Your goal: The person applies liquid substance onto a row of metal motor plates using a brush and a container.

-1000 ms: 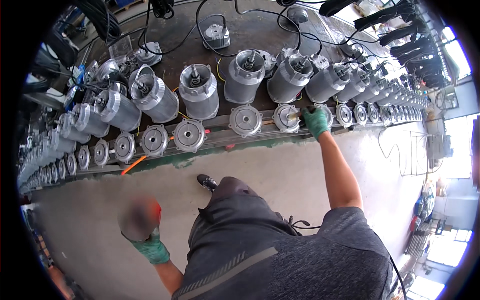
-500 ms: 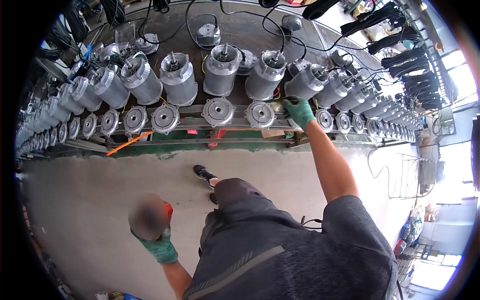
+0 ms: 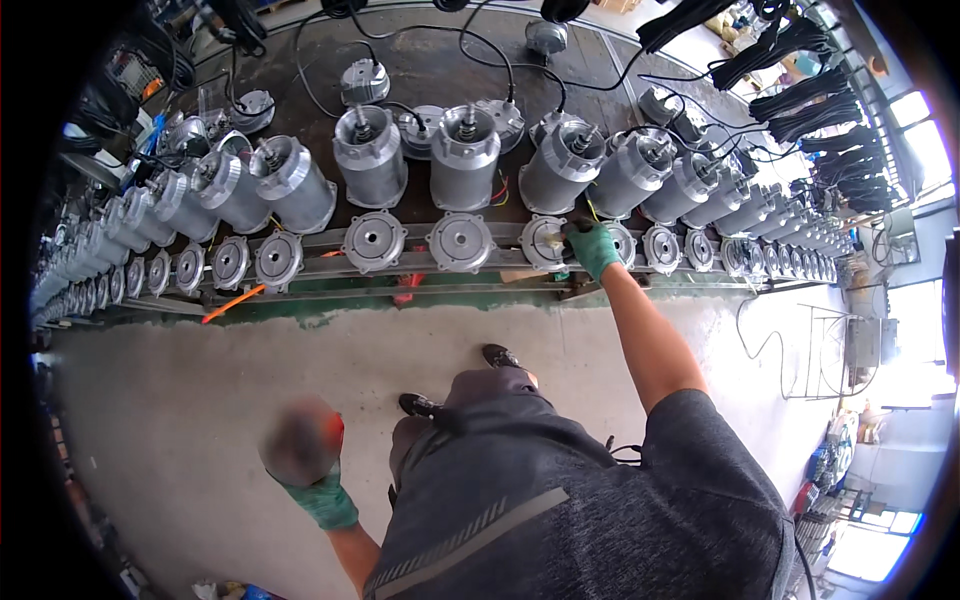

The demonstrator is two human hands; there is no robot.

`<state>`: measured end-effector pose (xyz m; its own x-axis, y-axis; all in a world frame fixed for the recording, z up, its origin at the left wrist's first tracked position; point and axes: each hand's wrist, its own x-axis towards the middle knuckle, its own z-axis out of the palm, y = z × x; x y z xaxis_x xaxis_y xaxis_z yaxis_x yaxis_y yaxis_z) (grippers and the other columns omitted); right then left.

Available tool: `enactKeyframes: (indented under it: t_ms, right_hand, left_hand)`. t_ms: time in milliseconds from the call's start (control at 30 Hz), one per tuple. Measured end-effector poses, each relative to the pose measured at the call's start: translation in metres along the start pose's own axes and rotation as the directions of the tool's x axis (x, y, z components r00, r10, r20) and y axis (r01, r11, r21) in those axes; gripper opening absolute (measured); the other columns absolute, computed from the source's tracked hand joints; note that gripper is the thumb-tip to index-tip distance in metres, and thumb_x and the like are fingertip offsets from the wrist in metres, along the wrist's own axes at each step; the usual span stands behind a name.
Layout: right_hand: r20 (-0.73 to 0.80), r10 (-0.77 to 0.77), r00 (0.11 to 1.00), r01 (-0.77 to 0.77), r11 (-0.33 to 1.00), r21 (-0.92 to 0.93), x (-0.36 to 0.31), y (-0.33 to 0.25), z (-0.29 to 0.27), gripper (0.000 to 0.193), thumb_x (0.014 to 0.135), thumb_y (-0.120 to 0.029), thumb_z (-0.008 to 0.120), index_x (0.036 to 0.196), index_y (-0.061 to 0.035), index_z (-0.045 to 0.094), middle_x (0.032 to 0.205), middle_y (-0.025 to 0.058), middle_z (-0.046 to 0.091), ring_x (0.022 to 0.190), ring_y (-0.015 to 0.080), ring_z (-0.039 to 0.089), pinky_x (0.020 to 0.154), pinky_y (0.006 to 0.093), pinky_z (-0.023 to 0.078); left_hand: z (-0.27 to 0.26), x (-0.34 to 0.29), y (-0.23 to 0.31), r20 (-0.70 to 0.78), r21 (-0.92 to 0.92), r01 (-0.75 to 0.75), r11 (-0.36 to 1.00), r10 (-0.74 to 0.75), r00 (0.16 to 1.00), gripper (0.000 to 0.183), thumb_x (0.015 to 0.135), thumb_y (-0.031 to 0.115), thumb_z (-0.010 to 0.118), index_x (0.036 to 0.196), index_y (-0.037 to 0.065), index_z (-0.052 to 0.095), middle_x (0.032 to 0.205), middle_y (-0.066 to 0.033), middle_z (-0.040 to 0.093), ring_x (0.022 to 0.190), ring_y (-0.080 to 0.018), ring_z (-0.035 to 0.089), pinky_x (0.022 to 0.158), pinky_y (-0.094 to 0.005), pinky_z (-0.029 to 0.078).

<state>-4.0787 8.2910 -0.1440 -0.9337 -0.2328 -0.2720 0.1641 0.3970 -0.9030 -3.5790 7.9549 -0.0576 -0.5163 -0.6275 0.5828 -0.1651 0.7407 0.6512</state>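
My right hand [image 3: 594, 249], in a green glove, reaches to the edge of the bench. Its fingers are closed on what looks like a brush with pale bristles [image 3: 562, 240], partly hidden by the glove. The bristle end lies over a round metal end cover [image 3: 538, 254] in the front row. Behind that cover stands a silver motor housing [image 3: 563, 178] with its shaft pointing up. Low on the left, my left hand [image 3: 325, 498], also green-gloved, is wrapped round a rounded thing with a red side [image 3: 300, 440]; blur hides what it is.
More covers [image 3: 463, 243] and housings [image 3: 370, 170] line the curved bench on both sides. Black cables [image 3: 300, 60] trail across the bench top [image 3: 440, 50], and coiled bundles [image 3: 800, 115] hang at the right. An orange strip [image 3: 234, 303] sticks out below the front edge.
The bench row has shifted left in view as I moved right along it. The pale brush end has gone from between two covers onto one cover. My left hand keeps its hold.
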Motion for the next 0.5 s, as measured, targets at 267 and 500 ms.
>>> enactKeyframes:
  t_ms: [267, 500]
  right_hand:
    - [0.479, -0.337, 0.811, 0.514, 0.801, -0.307, 0.035, -0.009, -0.05, 0.019, 0.087, -0.015, 0.065, 0.101, -0.0039, 0.071, 0.097, 0.0136, 0.072, 0.082, 0.0214, 0.066, 0.077, 0.034, 0.053]
    - [0.126, -0.103, 0.987, 0.118, 0.986, -0.116, 0.004, -0.059, -0.151, 0.01, 0.088, -0.004, 0.065, 0.098, -0.0026, 0.064, 0.075, 0.0029, 0.063, 0.062, 0.0101, 0.059, 0.056, 0.0275, 0.052]
  left_hand:
    - [0.064, -0.002, 0.076, 0.271, 0.146, 0.163, 0.976, -0.198, 0.942, 0.078, 0.079, 0.039, 0.08, 0.142, 0.012, 0.044, 0.136, -0.0127, 0.048, 0.124, -0.0301, 0.052, 0.106, -0.0426, 0.044]
    - [0.114, -0.012, 0.123, 0.186, 0.041, 0.19, 0.981, -0.195, 0.963, 0.076, 0.081, 0.039, 0.078, 0.142, 0.012, 0.043, 0.138, -0.0136, 0.047, 0.124, -0.0313, 0.053, 0.105, -0.0419, 0.045]
